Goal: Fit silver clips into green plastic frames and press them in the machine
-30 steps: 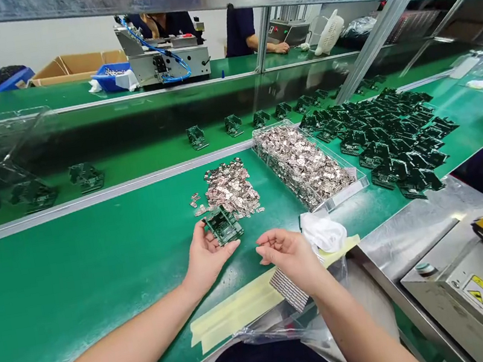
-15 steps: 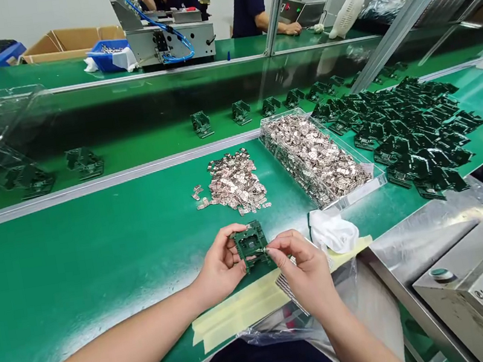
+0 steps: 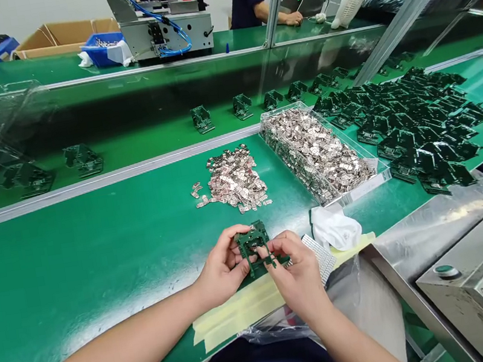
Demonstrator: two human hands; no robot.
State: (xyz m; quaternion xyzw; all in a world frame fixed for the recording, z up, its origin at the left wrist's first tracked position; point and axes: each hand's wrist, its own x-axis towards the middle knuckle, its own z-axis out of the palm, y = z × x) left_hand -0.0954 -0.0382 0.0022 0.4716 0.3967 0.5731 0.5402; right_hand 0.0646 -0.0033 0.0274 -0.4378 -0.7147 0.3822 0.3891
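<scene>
Two hands meet near the worktop's point(image 3: 75, 262) near edge: the left hand point(image 3: 221, 267) clamps its grip on a green circuit board point(image 3: 254, 246), and the right hand point(image 3: 296, 270) pinches its right edge, perhaps pressing in a small part.

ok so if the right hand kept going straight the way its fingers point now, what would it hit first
The right hand points up-left, and its fingertips already touch the small dark green circuit board held by the left hand. Beyond that, probably the loose pile of small silvery metal clips, though depth is unclear.

Green bench point(image 3: 75, 262) under metal clips point(image 3: 235, 181)
</scene>
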